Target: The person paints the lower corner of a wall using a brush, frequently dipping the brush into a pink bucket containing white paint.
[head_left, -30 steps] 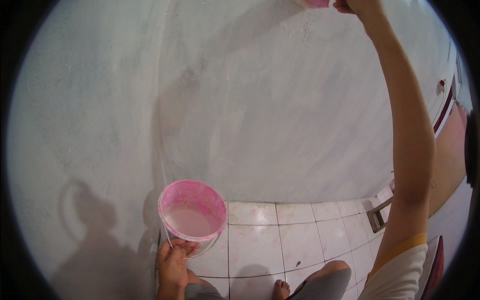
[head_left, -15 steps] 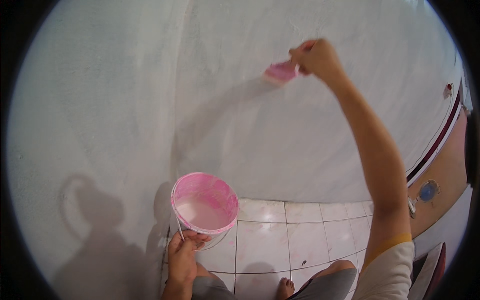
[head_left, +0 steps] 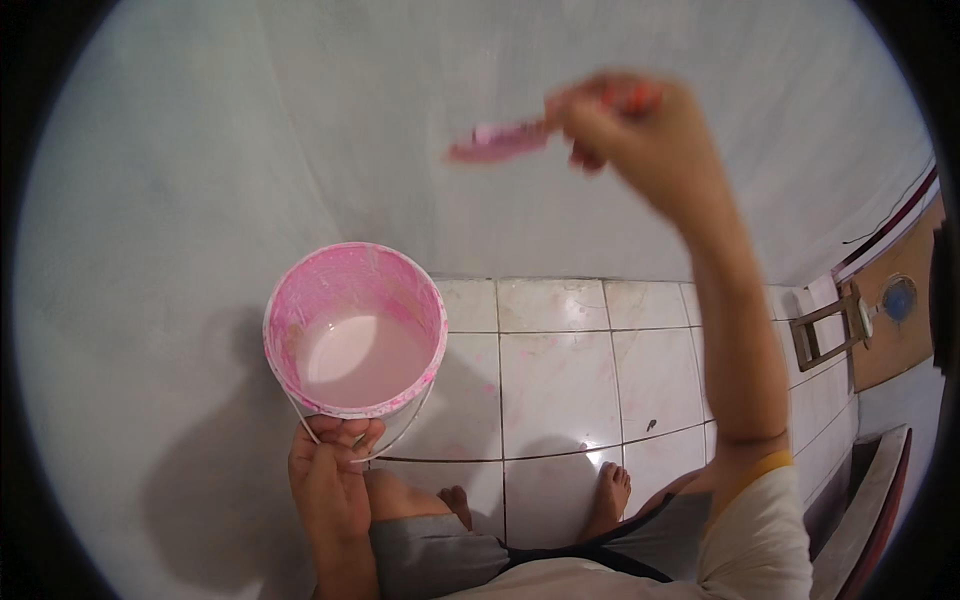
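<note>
A round bucket (head_left: 300, 290), smeared pink inside and along its rim, is tilted toward me. Pale, milky pink paint (head_left: 370, 355) lies in its bottom. Fingers of my left hand (head_left: 335, 480) grip the near edge, and the thin wire handle hangs loosely around them. Up in front of the grey-white wall (head_left: 400, 90), my right hand (head_left: 640, 130) is closed around a paintbrush (head_left: 500, 142). The brush's pink-stained head points left, apart from the bucket; red shows between my fingers, and motion blurs it slightly.
White floor tiles (head_left: 555, 370) run along the wall's foot, with a small dark speck on one. A wooden stool-like frame (head_left: 830, 325) and a blue round object (head_left: 898, 298) are at right. My bare feet (head_left: 612, 490) stand below.
My right hand has drawn the brush back toward me, its head swinging left. My left hand and the bucket appear higher and further left, as my view tips down to show more floor.
</note>
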Available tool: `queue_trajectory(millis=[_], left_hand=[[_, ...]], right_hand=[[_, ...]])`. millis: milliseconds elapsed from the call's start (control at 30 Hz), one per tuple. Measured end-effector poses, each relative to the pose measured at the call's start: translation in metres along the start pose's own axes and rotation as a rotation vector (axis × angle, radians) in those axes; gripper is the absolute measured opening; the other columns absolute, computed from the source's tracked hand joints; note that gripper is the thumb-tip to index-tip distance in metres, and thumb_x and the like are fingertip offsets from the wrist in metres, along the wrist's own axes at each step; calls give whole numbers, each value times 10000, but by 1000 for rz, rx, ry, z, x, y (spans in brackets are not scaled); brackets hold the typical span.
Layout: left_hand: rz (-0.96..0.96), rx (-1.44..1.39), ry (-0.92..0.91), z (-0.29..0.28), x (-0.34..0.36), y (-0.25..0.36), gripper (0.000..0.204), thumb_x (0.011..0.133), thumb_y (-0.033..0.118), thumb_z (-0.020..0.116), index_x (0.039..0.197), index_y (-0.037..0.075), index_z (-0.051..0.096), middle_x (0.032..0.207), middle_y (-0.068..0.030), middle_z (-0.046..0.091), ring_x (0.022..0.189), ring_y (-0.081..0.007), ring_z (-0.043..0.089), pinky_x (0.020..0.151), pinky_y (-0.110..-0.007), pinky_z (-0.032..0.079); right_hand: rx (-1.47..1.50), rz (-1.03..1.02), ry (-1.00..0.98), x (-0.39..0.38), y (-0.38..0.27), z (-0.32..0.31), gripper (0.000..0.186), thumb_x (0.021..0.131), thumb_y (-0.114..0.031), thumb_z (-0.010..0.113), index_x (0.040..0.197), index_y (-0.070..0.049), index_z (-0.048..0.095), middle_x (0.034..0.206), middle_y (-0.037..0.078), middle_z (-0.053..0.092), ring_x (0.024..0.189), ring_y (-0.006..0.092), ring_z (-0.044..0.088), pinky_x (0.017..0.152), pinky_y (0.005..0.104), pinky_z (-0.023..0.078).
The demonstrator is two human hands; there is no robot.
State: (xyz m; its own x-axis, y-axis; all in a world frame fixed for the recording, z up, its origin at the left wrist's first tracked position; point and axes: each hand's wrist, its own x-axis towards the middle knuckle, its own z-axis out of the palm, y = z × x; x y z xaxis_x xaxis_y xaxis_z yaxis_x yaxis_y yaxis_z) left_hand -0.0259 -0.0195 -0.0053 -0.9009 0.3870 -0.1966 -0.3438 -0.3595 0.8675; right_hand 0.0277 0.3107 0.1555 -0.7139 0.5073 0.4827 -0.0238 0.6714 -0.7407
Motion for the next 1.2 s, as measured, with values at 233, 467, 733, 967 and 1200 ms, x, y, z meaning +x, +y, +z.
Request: queue_trajectory(millis=[233,467,733,967,1200], left_hand=[[-65,64,-39,10,0,2,246,818,-90,359,995,-32,520,898,-183,668,907,-281,663,920,-418,507],[-84,207,-87,32,-6,5,73,878,-30,481,910,-6,542,861,-114,644,855,-212,641,827,-358,513],[-98,278,-116,53,-10,-6,58,909,-8,510,886,28,550,874,-87,651,847,-151,607,808,-293,477],[-110,213,-205,49,-5,-15,104,896,-50,444,919,9,525,903,-137,650,889,-209,634,817,-332,494],[-104,34,-104,35,0,-19,143,885,-41,419,973,5,523,931,-166,638,943,-285,646,929,-434,496]], right_hand=[[139,157,179,-73,-24,1,205,830,-144,636,879,51,678,697,48,659,597,89,598,523,197,466],[163,174,-269,-74,-17,44,126,824,-116,668,852,3,699,694,125,666,565,181,617,551,280,478],[-229,71,-351,-74,38,103,308,883,-242,596,697,1,629,588,191,585,562,374,582,550,427,483],[-265,111,-431,-82,55,111,308,879,-298,641,782,-8,683,584,166,602,511,290,586,512,372,461],[387,545,-306,-76,41,73,404,947,-347,543,885,29,678,660,92,658,552,194,633,490,291,469]])
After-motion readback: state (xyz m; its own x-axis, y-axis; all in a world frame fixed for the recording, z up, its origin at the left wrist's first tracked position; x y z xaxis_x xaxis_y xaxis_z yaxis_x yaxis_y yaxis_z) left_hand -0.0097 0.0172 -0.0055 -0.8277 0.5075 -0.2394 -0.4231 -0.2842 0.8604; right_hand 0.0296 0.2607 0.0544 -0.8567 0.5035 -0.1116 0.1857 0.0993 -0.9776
